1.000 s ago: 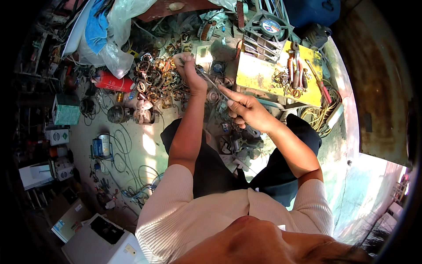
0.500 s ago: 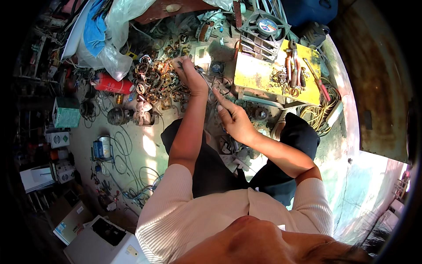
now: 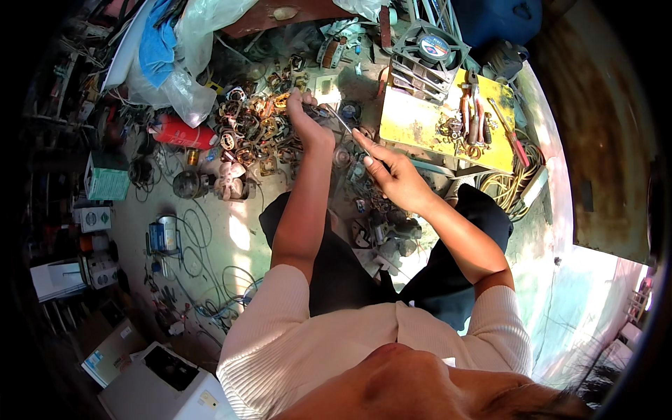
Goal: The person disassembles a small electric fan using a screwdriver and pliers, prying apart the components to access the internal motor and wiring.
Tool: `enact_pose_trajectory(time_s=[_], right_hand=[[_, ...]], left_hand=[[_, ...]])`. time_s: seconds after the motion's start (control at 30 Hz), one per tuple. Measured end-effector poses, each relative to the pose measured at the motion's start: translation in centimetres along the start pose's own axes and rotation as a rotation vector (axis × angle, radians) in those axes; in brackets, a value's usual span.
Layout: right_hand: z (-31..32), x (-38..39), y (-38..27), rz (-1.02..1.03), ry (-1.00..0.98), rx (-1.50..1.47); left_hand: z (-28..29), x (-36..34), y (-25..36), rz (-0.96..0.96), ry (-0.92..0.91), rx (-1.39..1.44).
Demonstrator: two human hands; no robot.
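Observation:
My right hand (image 3: 399, 178) is closed around a slim metal tool (image 3: 340, 120), its index finger stretched along the shaft. The handle is hidden in my palm, so its exact kind does not show. The shaft points up and left toward my left hand (image 3: 308, 120). That hand is bent at the wrist with its fingers curled round a small dark piece whose kind I cannot make out. The tool's tip lies close beside this piece; whether they touch is unclear. Just left of and beyond my left hand spreads a heap of copper-wound motor parts (image 3: 255, 126).
A yellow board (image 3: 420, 126) at the right bears pliers (image 3: 476, 105), a red-handled tool (image 3: 516, 143) and small metal bits. A square fan (image 3: 430, 52) stands at its far end. Leftward are a red cylinder (image 3: 183, 133), a pale fan wheel (image 3: 229, 180) and loose cables (image 3: 203, 238).
My right hand has turned and shifted slightly right, and the tool's shaft now shows more plainly. My left hand has moved a little right, its fingers more curled.

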State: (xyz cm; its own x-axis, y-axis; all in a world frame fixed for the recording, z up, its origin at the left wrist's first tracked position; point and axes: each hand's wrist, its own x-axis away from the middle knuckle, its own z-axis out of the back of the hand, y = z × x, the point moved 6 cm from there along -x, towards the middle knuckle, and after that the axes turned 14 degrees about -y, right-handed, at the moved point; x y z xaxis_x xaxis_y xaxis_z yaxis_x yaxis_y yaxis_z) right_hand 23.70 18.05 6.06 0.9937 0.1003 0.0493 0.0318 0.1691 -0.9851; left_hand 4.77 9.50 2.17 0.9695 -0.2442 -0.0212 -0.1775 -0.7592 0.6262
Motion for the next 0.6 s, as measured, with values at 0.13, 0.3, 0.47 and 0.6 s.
enact_pose_trajectory(time_s=[0.13,0.3,0.47,0.6], right_hand=[[-0.4,0.9,-1.3,-0.076,-0.140,0.018],[-0.6,0.9,-0.8,-0.004,-0.105,0.059],[-0.4,0.7,-1.0,-0.133,-0.166,0.021],[-0.6,1.0,-0.6,-0.406,-0.279,-0.172]], left_hand=[[1.3,-0.5,1.0,0.001,-0.007,-0.014],[1.3,-0.5,0.6,0.101,-0.052,0.054],[0.7,-0.5,0.5,0.124,-0.110,0.055],[0.2,-0.3,0.2,0.159,-0.168,0.092]])
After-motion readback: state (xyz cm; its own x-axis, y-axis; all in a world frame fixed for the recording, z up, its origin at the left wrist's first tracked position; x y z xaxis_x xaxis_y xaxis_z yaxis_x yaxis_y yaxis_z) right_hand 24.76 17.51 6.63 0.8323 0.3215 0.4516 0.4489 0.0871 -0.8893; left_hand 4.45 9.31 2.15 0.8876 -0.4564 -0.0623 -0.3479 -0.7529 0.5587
